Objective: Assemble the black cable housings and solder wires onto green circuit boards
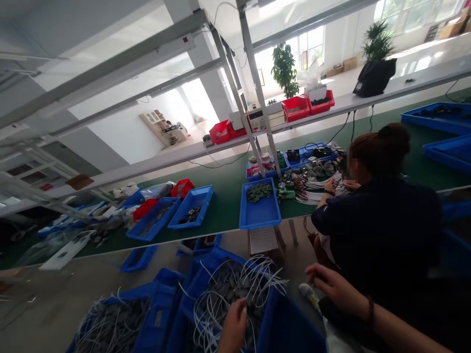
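My left hand [234, 327] is low in the view, over a blue bin [274, 318] heaped with grey parts [230, 284] and loose white cables [206, 314]. It is seen from the side, its fingers loosely bent and nothing visible in them. To the right, my right hand [334, 288] reaches in from the lower right corner with a dark bracelet at the wrist. Its fingers are apart and hold nothing; it hovers behind the seated co-worker [379, 220], close to their back.
A green-topped workbench [228, 211] crosses the view. On it lie a blue tray with green parts [259, 192], another blue tray [191, 208] and bundled white cables [309, 196] by the co-worker's hands. Another blue bin [162, 304] stands at lower left. Red bins [296, 108] line the shelf.
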The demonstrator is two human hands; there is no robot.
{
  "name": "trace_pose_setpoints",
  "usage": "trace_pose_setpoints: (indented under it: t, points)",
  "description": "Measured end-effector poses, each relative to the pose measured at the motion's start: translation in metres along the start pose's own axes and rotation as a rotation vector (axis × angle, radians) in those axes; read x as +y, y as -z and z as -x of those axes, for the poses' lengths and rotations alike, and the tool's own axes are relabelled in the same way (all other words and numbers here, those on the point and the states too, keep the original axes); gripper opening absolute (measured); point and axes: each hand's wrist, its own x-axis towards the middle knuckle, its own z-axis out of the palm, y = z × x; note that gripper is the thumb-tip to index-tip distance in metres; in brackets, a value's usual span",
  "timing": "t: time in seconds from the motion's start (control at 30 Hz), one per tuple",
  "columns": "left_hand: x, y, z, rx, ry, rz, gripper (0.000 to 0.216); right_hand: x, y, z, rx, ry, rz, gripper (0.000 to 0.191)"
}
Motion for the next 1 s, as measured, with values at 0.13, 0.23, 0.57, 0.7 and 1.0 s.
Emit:
trace_pose_setpoints:
  t: [0.13, 0.23, 0.57, 0.7, 1.0]
  points:
    - [0.030, 0.027, -0.117, 0.081, -0.020, -0.021, 0.020, 0.006, 0.021, -0.087, 0.115, 0.010, 0.021, 0.035]
    - [0.039, 0.044, -0.196, 0.158, 0.075, -0.093, 0.018, 0.014, 0.022, -0.144, 0.195, -0.003, 0.061, 0.035]
    - [0.017, 0.019, -0.346, 0.353, 0.276, -0.380, 0.039, 0.019, 0.038, -0.290, 0.243, 0.039, 0.308, 0.043]
    - [0.006, -0.010, -0.351, 0.451, 0.290, -0.467, 0.050, 0.013, 0.050, -0.352, 0.205, 0.048, 0.443, 0.038]
    - [0.005, -0.028, -0.317, 0.591, 0.221, -0.555, 0.062, 0.014, 0.037, -0.440, 0.212, -0.066, 0.657, 0.038]
